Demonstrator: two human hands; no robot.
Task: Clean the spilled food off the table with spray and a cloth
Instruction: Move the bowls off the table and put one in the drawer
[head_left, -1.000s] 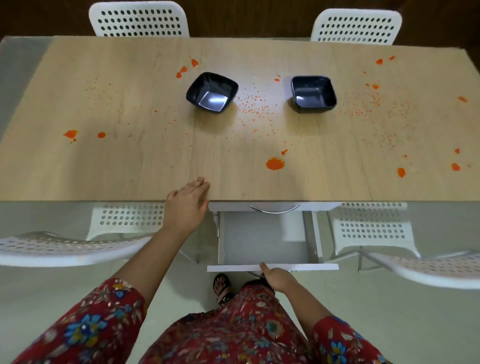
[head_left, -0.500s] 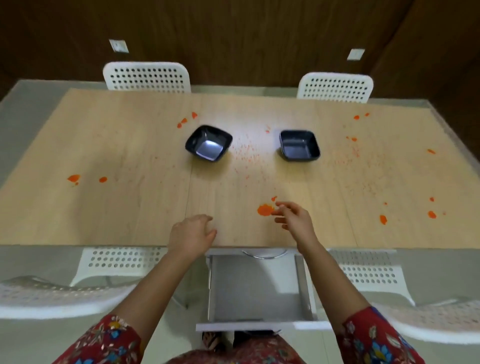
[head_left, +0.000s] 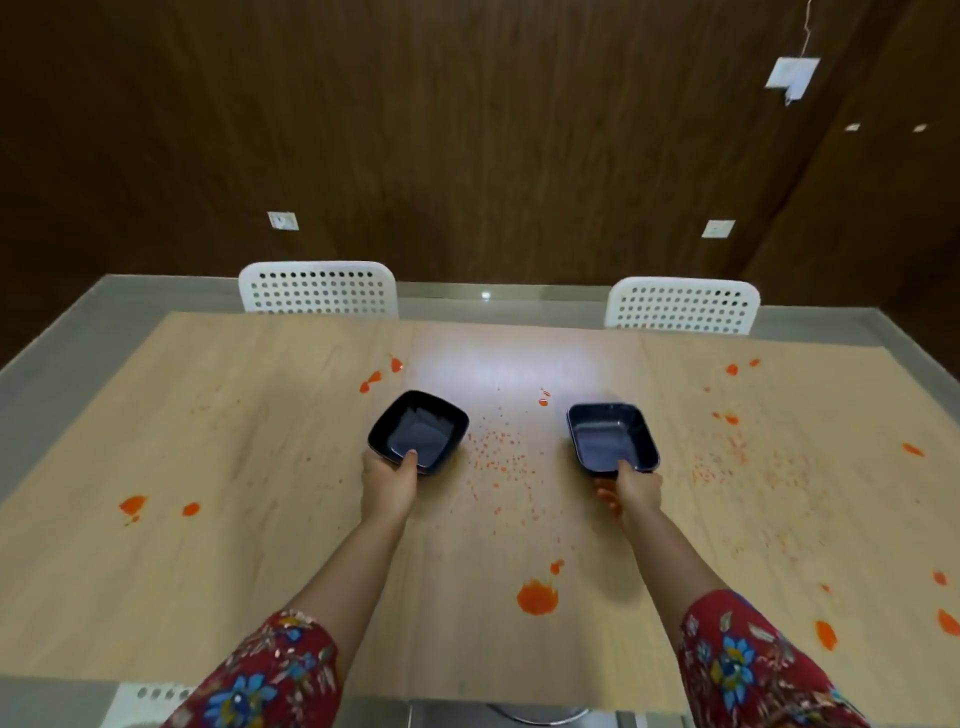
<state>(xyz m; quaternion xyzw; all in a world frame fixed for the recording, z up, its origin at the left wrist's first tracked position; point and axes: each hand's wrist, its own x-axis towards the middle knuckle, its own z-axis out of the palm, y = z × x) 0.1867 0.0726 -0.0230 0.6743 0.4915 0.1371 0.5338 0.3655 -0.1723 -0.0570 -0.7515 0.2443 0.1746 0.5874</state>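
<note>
— While both my arms are stretched out over the table (head_left: 249, 571), here's the grip: my left hand (head_left: 389, 480) has its thumb hooked over the near rim of the left bowl (head_left: 418, 431), fingers tucked underneath.

— And the other one?

— Same story! My right hand (head_left: 631, 491) pinches the near rim of the right bowl (head_left: 613, 436), thumb on top. I can't tell whether either bowl has left the wood.

— Where's that from the big orange blot (head_left: 537, 597)?

— The left bowl sits beyond the blot and off to its left. The right bowl is beyond it too, a touch to its right. Both are dark and both look empty.

— And the mess?

— All there. Fine orange crumbs (head_left: 498, 457) lie beyond the blot, between the bowls. More smears sit well off to the blot's left and right, and a few past the bowls. Nothing looks wiped.

— Spray? Cloth?

— Neither in view. I'd call this the very start: getting the bowls out of the way so the surface is free. Fetching the spray and cloth, spraying and wiping are all left to do.
</note>
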